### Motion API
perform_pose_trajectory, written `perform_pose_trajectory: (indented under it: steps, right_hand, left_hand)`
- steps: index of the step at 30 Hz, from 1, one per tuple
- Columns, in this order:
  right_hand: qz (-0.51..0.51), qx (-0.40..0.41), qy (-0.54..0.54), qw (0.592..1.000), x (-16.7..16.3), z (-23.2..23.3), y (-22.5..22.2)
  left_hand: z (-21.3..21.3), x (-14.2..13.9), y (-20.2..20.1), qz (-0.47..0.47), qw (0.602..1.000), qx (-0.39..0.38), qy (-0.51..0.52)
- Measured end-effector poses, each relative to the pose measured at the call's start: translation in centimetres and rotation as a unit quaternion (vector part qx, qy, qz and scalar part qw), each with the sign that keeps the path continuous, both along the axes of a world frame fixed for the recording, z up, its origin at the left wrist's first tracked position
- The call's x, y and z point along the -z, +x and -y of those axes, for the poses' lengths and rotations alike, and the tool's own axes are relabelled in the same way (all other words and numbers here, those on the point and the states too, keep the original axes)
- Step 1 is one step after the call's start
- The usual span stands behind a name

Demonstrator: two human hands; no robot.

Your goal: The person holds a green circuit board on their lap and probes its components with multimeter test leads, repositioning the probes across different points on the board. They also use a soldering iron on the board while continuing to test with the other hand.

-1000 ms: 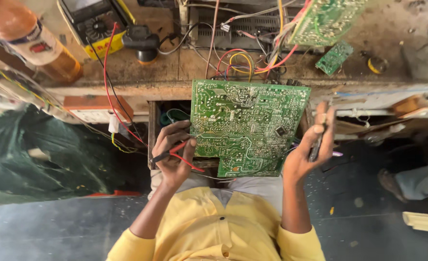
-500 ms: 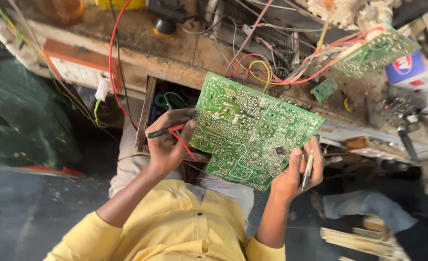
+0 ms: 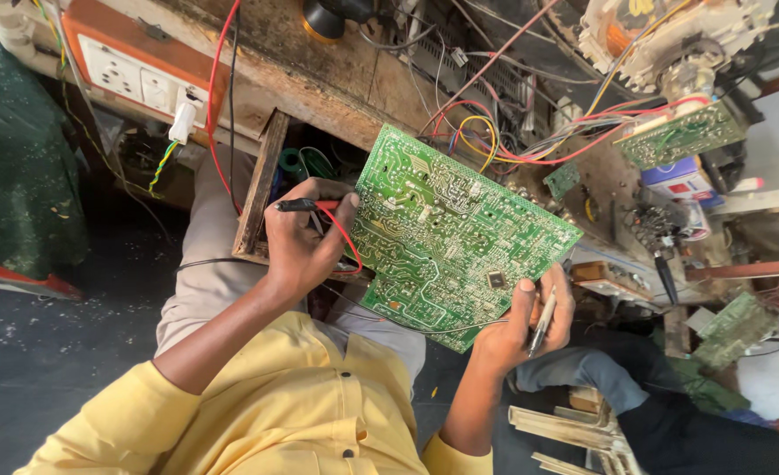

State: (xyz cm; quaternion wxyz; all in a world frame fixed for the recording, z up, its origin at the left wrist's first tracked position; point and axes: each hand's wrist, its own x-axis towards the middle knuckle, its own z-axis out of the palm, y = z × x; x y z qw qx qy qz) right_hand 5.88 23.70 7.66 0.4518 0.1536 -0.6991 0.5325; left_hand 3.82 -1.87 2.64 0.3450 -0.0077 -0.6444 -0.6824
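Note:
A large green circuit board (image 3: 447,233) is held up between both hands, solder side toward me, tilted with its right end lower. My left hand (image 3: 304,237) grips the board's left edge and also pinches a red-and-black test probe (image 3: 300,205) whose red lead curls down past my palm. My right hand (image 3: 530,321) supports the board's lower right corner with the thumb on its face, and holds a thin silvery tool (image 3: 543,315) along its fingers.
A cluttered wooden workbench (image 3: 337,75) lies ahead with tangled wires (image 3: 486,132), a smaller green board (image 3: 680,136), a motor-like part (image 3: 671,35) and a white socket strip (image 3: 130,77). An open drawer (image 3: 262,180) is below. Another person's legs (image 3: 662,413) are at the right.
The view has swung left and tilted, so the bench and board now look more slanted. Both hands keep the same hold on the board, probe and tool.

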Motion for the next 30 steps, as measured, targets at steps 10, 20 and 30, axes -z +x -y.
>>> perform_pose_trajectory:
  steps: [10, 20, 30]
  right_hand:
    - [-0.002, 0.019, 0.025, 1.000, 0.1, 0.5, 1.9]
    - [0.003, 0.032, 0.026, 0.999, 0.3, -0.4, 2.3]
    - [0.006, 0.051, 0.035, 0.998, 1.0, -0.9, 1.6]
  left_hand:
    - [0.8, 0.1, 1.6, 0.004, 1.000, -0.013, 0.000]
    - [0.5, -0.3, 2.0, 0.015, 1.000, 0.001, 0.008]
    - [0.3, 0.0, 1.9, -0.036, 0.999, 0.012, -0.004]
